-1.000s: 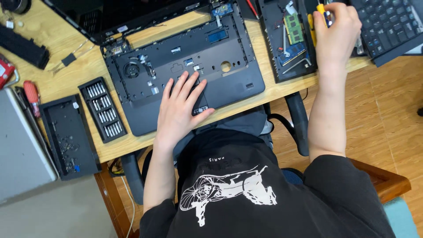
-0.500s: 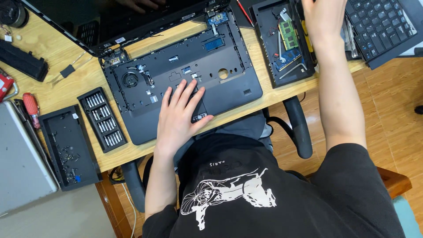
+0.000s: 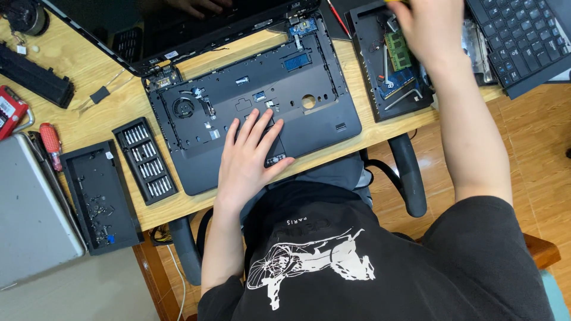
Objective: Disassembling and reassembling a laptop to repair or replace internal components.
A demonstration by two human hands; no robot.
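Two hands: your left hand (image 3: 250,160) is on the laptop base (image 3: 196,166). Your right hand (image 3: 431,30) is up past the base's right end.
Silver case (image 3: 30,208): far left of the base, at the desk's edge. Leave it be.
Red screwdriver (image 3: 50,142): left of the base, just beside the case.
Screw tray (image 3: 98,196): left of the base, with tiny screws lying loose in it. I think a bump would spill them, so keep your elbow off it.
Bit set (image 3: 144,160): just left of the base, almost touching its corner. It is easy to reach.
Laptop base: in the middle of the desk, right in front of you. Its top is bare, and its near edge hangs a little over the desk.
Fan (image 3: 183,108): in the base's left part, away from your fingers.
Left hand: flat and wide open, fingers spread, holding nothing. It presses on the base near its front edge. Press softly and keep your palm flat, so the base does not slide or tip.
Back cover (image 3: 369,71): just right of the base, lying open side up.
Green chip card (image 3: 399,50): inside that cover, right of the base. Touch it only by its edges, I would say.
Right hand: over the back cover, right of the base. It is blurry, with a bit of yellow at the picture's top. I cannot tell how far it is closed or what it holds. Go slowly here.
Keyboard (image 3: 523,41): far right of the base, lying loose at the desk's corner.
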